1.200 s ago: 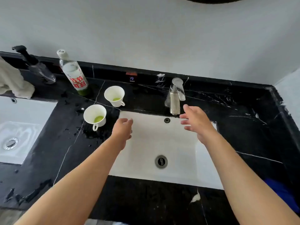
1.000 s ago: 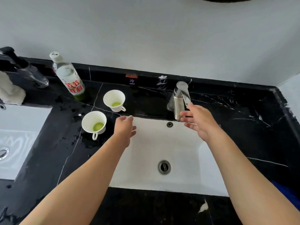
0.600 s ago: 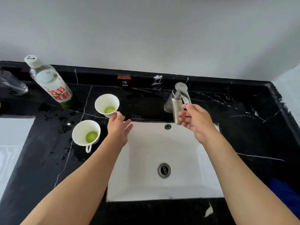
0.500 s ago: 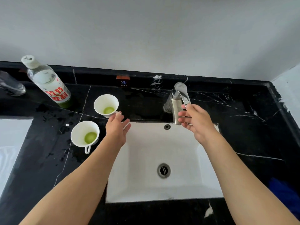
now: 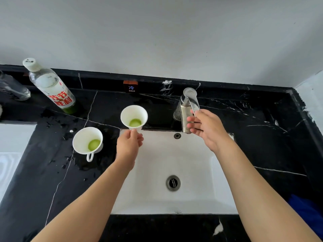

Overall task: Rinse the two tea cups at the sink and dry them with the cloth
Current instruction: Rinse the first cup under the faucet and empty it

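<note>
Left hand [image 5: 128, 147] fingertips pinch the far cup [image 5: 134, 117] at its base.

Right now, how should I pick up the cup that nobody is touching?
Take the near cup by its small loop handle, coming from the front edge of the counter. The handle points toward you, the cup stands upright, and it holds green liquid, so lift it level.

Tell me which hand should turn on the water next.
Right. The right hand already rests on the silver faucet's lever, while the left hand is pinching the white tea cup.
</note>
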